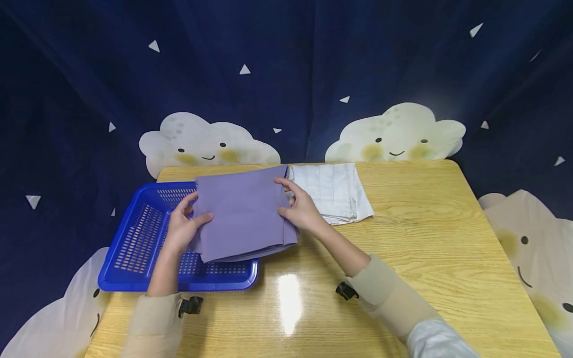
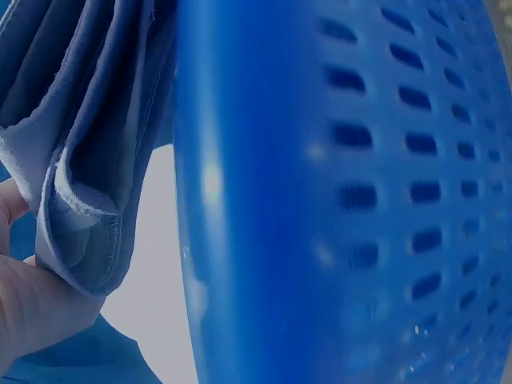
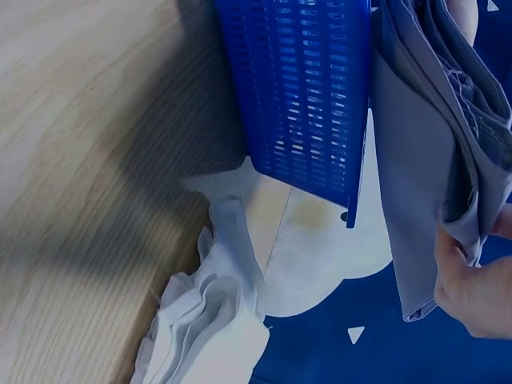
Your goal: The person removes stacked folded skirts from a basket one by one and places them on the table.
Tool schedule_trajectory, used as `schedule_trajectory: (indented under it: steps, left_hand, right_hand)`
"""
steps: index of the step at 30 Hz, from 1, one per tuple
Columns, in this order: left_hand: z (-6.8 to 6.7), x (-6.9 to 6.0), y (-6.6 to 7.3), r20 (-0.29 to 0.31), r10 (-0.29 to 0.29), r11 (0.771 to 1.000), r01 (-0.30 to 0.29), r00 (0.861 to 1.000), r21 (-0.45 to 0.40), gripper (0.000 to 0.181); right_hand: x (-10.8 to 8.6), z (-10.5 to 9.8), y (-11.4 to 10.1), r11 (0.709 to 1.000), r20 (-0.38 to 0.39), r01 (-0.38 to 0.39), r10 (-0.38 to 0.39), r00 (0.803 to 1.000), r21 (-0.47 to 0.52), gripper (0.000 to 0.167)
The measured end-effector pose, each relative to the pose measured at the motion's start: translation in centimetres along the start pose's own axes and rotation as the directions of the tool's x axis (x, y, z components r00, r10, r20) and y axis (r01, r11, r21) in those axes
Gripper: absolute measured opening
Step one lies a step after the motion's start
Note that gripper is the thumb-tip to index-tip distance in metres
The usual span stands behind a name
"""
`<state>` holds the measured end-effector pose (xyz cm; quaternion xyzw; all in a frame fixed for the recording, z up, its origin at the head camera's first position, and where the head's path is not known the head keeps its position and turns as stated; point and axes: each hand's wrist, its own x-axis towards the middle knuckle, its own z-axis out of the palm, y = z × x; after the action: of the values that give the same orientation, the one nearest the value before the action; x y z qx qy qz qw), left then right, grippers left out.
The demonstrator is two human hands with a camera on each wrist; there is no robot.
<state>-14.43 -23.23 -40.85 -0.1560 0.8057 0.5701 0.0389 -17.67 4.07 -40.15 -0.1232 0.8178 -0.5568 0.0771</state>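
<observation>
Between both hands is a folded purple cloth [image 1: 243, 214], held up over the right part of a blue plastic basket [image 1: 139, 233]. My left hand [image 1: 181, 226] grips its left edge, thumb on the near face. The right hand [image 1: 302, 206] pinches the opposite edge, thumb in front. Several stacked layers show along the cloth's side in the left wrist view, where the left hand [image 2: 36, 304] holds a folded edge [image 2: 84, 216]. In the right wrist view, the right hand [image 3: 480, 288] holds the layered cloth [image 3: 424, 160] beside the basket [image 3: 304, 88].
A folded white cloth [image 1: 327, 191] lies on the wooden table [image 1: 416, 238] to the right of the basket, partly behind the purple cloth. A dark blue curtain [image 1: 295, 74] with printed clouds hangs behind the table's far edge.
</observation>
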Motion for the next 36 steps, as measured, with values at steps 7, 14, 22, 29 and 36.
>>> schedule_trajectory:
  steps: [7,14,22,29,36]
  left_hand:
    - [0.9,-0.3,0.4,0.009,-0.007,1.000,0.007,1.000,-0.017,0.072]
    - [2.0,-0.5,0.6,0.022,-0.003,0.999,0.004,1.000,-0.054,0.071]
    - [3.0,-0.8,0.5,0.019,0.020,0.997,-0.019,1.000,-0.073,0.070]
    - [3.8,-1.1,0.6,0.014,0.041,0.996,-0.040,0.999,-0.078,0.069]
    - [4.7,-1.4,0.8,0.008,0.054,0.995,-0.053,0.998,-0.084,0.068]
  right_hand:
    - [-0.5,-1.0,0.4,1.000,0.005,-0.016,0.016,1.000,0.012,0.067]
    - [-1.0,-2.0,0.8,1.000,-0.003,-0.003,0.003,1.000,-0.005,0.066]
    - [-1.5,-2.7,1.4,1.000,0.003,-0.015,0.015,1.000,-0.005,0.068]
    - [-2.7,-3.6,-0.2,1.000,-0.006,0.000,0.000,1.000,0.005,0.065]
    - [-3.8,-4.4,-1.4,1.000,-0.011,0.003,-0.002,1.000,0.006,0.061]
